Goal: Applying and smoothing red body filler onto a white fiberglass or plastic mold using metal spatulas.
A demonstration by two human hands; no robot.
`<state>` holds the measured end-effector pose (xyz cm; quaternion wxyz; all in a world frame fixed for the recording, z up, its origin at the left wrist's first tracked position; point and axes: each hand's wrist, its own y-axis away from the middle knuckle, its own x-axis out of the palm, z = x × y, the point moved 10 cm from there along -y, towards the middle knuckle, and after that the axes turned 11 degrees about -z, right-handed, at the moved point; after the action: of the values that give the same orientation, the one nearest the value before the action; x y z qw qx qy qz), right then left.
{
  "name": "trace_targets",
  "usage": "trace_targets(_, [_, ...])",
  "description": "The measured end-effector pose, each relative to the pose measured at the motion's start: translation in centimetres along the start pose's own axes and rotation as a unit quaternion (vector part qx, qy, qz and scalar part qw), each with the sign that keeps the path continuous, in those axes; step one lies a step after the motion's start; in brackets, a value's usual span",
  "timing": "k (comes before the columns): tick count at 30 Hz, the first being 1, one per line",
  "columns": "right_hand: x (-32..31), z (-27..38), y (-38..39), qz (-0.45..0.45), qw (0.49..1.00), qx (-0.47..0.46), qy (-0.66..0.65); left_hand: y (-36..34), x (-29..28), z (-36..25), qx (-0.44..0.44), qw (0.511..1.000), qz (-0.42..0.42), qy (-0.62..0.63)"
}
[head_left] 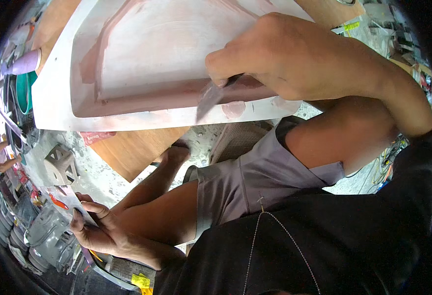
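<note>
The person's right hand (270,59) is in a closed grip, thumb and curled fingers pinching a thin-bladed putty knife (207,104). Its blade points down and to the left of the grip, over the near rim of a white molded panel (149,56); whether it touches is hard to tell. The panel spreads beneath the grip and out to its left, reddish-brown filler (152,102) smeared in bands around its recessed middle.

Far below and left of that grip, the left hand (100,230) grasps the edge of a flat pale plate (74,197), fingers and thumb bent around it. A red-orange dab (57,201) shows on the plate, just beyond the fingertips. Above the left grip stands a beige block with cut-out openings (61,164); higher up, near the panel's left side, are a teal container (24,92) and a purple cup (25,63). Between the two grips, a brown board (137,150) juts from under the panel, beside the person's gray shorts (235,182).
</note>
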<state>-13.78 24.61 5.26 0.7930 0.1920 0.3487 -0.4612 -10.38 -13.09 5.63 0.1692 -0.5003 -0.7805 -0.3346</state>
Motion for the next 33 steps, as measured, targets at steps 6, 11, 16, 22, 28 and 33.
trace_targets(6, [-1.4,1.4,0.0,0.024,0.998,-0.054,0.023,0.2,1.3,1.1,-0.012,1.0,0.023,0.006])
trace_targets(11, [-1.4,-0.3,-0.6,0.155,0.988,-0.02,-0.008,0.2,1.8,1.4,-0.017,0.999,0.043,0.002])
trace_targets(16, [-1.7,-2.0,-0.1,0.287,0.946,0.103,-0.106,-0.2,1.4,1.5,-0.023,0.999,0.037,0.007])
trace_targets(22, [-1.1,-1.4,0.4,0.19,0.98,0.051,-0.024,0.4,1.6,1.1,-0.017,0.999,0.042,0.008])
trace_targets(28, [-0.6,-2.4,1.2,0.152,0.985,-0.011,-0.076,0.4,1.9,1.7,-0.033,0.998,0.054,0.003])
trace_targets(33, [-0.8,-2.5,1.1,0.191,0.981,0.011,-0.013,0.8,1.7,1.5,-0.024,0.999,0.035,-0.015])
